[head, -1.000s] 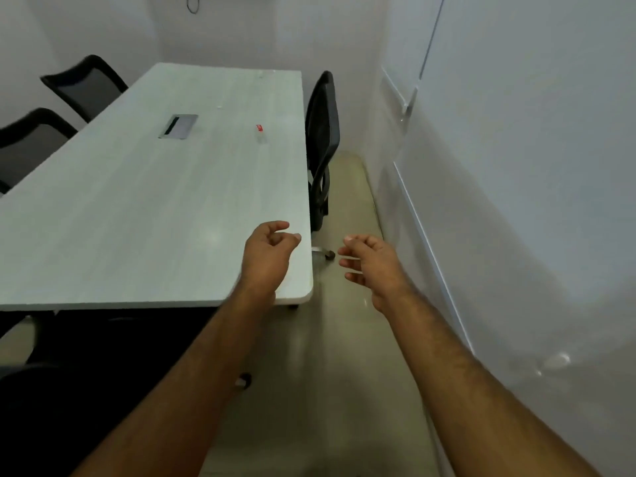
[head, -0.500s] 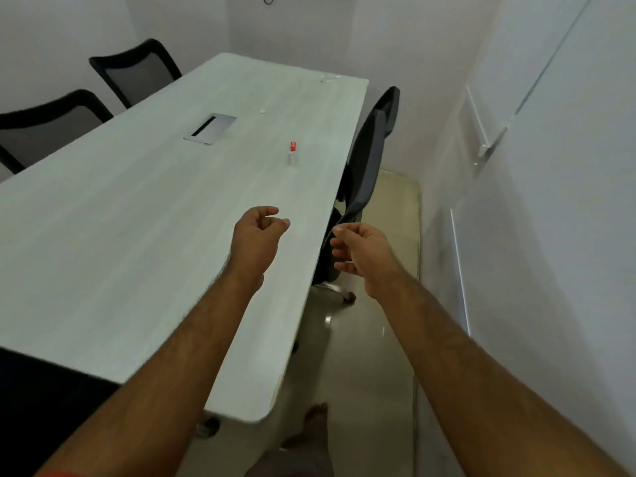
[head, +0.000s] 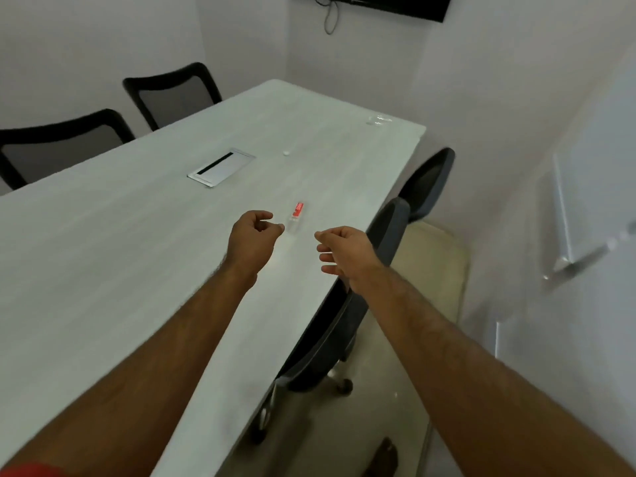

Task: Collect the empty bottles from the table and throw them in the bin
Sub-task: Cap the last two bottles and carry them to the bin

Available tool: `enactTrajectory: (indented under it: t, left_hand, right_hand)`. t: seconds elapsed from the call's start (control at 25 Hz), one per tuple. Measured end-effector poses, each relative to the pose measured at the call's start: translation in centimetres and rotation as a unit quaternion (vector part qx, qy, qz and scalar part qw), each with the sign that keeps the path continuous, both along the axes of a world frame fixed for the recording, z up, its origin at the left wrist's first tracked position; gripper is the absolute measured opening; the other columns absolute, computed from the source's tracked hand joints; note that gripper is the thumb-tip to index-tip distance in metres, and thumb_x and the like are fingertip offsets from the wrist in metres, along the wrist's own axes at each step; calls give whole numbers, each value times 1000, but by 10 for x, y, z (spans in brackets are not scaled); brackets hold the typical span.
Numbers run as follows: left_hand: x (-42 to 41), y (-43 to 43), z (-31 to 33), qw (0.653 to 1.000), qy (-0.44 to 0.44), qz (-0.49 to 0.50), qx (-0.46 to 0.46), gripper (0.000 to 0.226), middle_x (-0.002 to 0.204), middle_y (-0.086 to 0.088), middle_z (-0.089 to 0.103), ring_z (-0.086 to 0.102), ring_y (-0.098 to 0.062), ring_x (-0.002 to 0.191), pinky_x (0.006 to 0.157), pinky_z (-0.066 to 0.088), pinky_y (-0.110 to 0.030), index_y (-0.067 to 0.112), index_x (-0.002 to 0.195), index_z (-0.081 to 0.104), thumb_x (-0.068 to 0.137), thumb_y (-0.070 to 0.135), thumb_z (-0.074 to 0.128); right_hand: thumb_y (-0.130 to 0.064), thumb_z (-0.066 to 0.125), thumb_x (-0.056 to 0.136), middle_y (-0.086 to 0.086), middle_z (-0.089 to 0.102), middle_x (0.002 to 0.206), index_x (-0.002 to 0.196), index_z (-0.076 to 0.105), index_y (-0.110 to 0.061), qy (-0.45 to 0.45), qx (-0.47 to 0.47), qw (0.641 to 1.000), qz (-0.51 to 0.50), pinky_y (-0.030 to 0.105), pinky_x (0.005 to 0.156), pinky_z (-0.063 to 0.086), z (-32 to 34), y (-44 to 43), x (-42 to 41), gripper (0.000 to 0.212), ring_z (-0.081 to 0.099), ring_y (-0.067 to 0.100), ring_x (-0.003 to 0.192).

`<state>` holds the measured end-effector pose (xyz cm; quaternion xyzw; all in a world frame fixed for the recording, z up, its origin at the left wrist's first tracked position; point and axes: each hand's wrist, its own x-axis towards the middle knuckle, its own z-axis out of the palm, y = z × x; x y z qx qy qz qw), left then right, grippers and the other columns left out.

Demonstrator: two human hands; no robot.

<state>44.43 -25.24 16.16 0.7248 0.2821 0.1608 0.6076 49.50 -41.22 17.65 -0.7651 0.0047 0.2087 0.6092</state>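
Observation:
A small clear bottle [head: 296,216] with a red label stands on the long pale table [head: 120,263], near its right side. A crumpled clear bottle [head: 378,120] lies at the table's far right corner. A small white cap [head: 286,153] sits further up the middle. My left hand [head: 253,241] hovers over the table just left of the labelled bottle, fingers loosely curled, holding nothing. My right hand [head: 346,253] hangs over the table's right edge, fingers apart and empty. No bin is in view.
A metal cable hatch [head: 221,166] is set in the table's middle. Two dark chairs [head: 389,235] are tucked in along the right edge, two more [head: 172,94] on the far left. A narrow floor aisle [head: 423,277] runs between the chairs and the right wall.
The view has advanced along the table's right side. Both hands now reach farther forward, close to the labelled bottle, and the far end of the table has come into sight.

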Motion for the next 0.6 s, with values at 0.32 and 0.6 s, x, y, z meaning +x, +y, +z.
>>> enactTrajectory:
  t: [0.32, 0.6]
  left_hand:
    - [142, -19, -36, 988, 81, 120, 51, 41, 116, -9, 64, 62, -23, 97, 65, 45, -24, 14, 126, 57, 88, 24, 68]
    - [235, -5, -98, 966, 177, 140, 128, 52, 129, -10, 60, 59, -25, 114, 87, 48, -31, 15, 132, 52, 86, 29, 70]
  right_hand:
    - [-28, 67, 93, 10, 66, 102, 104, 59, -11, 25, -64, 981, 180, 35, 77, 58, -17, 14, 183, 22, 66, 26, 99]
    - [-29, 71, 88, 15, 68, 100, 107, 64, -3, 15, -118, 946, 301, 38, 77, 57, -47, 71, 317, 34, 65, 25, 85]
